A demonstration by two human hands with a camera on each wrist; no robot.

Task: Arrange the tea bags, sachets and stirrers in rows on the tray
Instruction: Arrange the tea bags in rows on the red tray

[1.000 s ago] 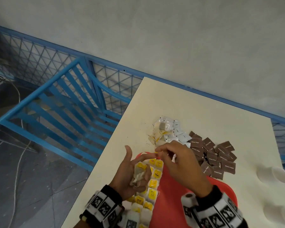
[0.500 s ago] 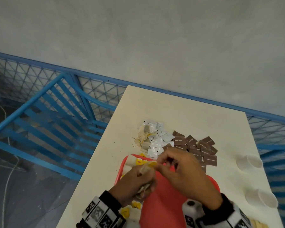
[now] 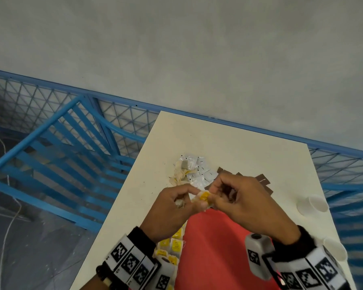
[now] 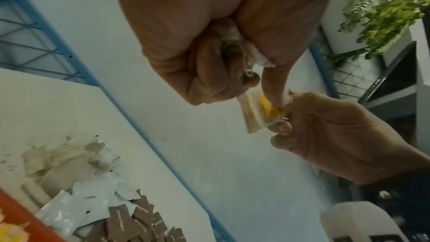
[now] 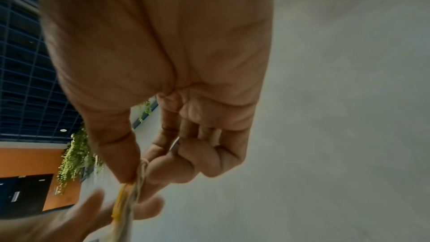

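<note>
Both hands meet above the far end of the red tray (image 3: 214, 248). My left hand (image 3: 197, 198) and right hand (image 3: 215, 197) each pinch one tea bag with a yellow tag (image 3: 203, 196) between them. The left wrist view shows this tea bag (image 4: 256, 115) between the left hand (image 4: 263, 97) and right hand (image 4: 286, 120), and a second, crumpled tea bag (image 4: 230, 43) held in the left palm. In the right wrist view my right hand (image 5: 139, 170) nips the bag's (image 5: 123, 209) string end. A row of yellow-tagged tea bags (image 3: 174, 243) lies along the tray's left edge.
On the cream table (image 3: 239, 143) beyond the tray lie loose tea bags (image 3: 179, 176), white sachets (image 3: 199, 172) and brown sachets (image 3: 262, 180). Two paper cups (image 3: 312, 204) (image 3: 333, 250) stand at the right edge. A blue mesh railing (image 3: 113, 118) runs left and behind.
The left hand, open a second ago with a tea bag on its palm, has curled round it. Both hands have risen together from the tray, now pinching one yellow-tagged bag.
</note>
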